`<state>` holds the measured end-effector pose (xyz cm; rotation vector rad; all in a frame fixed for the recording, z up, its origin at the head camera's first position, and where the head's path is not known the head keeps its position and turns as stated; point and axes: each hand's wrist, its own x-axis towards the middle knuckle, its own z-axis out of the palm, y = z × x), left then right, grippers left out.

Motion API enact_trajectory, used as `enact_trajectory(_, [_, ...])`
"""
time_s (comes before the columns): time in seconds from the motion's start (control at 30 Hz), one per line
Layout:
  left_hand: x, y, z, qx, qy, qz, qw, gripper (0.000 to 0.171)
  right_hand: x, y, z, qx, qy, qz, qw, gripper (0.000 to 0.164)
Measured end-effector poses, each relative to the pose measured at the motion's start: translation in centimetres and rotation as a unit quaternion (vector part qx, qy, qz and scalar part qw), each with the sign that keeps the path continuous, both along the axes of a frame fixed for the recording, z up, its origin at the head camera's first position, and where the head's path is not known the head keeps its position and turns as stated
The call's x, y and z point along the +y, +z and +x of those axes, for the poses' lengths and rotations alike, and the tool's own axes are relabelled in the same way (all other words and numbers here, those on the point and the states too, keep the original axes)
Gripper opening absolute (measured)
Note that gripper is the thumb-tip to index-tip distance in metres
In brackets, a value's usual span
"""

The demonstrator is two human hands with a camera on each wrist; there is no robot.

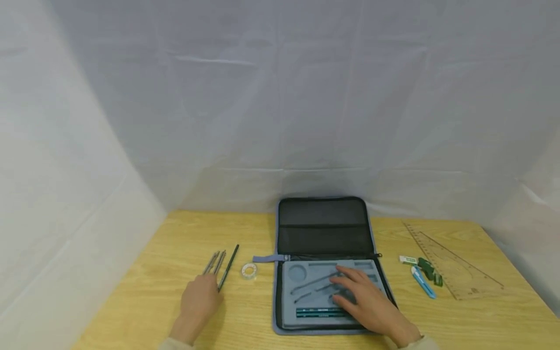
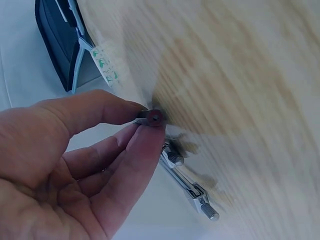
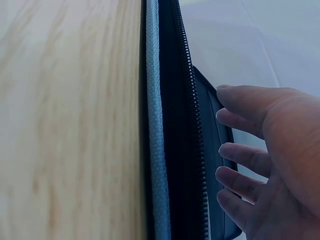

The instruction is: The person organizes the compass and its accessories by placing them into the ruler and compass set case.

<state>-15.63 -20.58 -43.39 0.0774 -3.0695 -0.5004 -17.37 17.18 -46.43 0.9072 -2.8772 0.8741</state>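
My left hand (image 1: 201,299) pinches the near end of a dark green pencil (image 1: 229,266) between thumb and fingertips. Its round end shows between the fingers in the left wrist view. Two metal compasses (image 2: 195,192) lie just beyond those fingers. Over the grey foam insert (image 1: 289,291) of an unzipped case (image 1: 323,214) hovers my right hand (image 1: 363,299), fingers spread and holding nothing. Two more green pencils (image 1: 317,312) lie in the foam's front slot, partly hidden by that hand. The foam has a round recess and several long narrow ones.
A roll of tape (image 1: 249,278) sits between the pencil and the case. On the right are an eraser (image 1: 408,260), a blue cutter (image 1: 422,282), dark green small items (image 1: 426,266) and a clear set square (image 1: 472,287). White sheeting (image 1: 280,121) stands behind the table.
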Motion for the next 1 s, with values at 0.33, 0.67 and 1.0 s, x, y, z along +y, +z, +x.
enact_trajectory(0.33, [1.3, 0.7, -0.1, 0.023, -0.042, 0.039, 0.9981, 0.013, 0.9, -0.1, 0.2, 0.007, -0.007, -0.005, 1.0, 0.045])
enact_trajectory(0.67, [4.1, 1.6, -0.1, 0.064, -0.096, 0.035, 0.9927, 0.011, 2.1, -0.1, 0.4, 0.036, -0.018, -0.001, 0.999, 0.041])
enact_trajectory(1.0, [6.4, 1.4, -0.5, 0.09, -0.123, 0.005, 0.9884, 0.01, 3.3, 0.0, 0.8, 0.016, -0.039, -0.003, 0.999, 0.042])
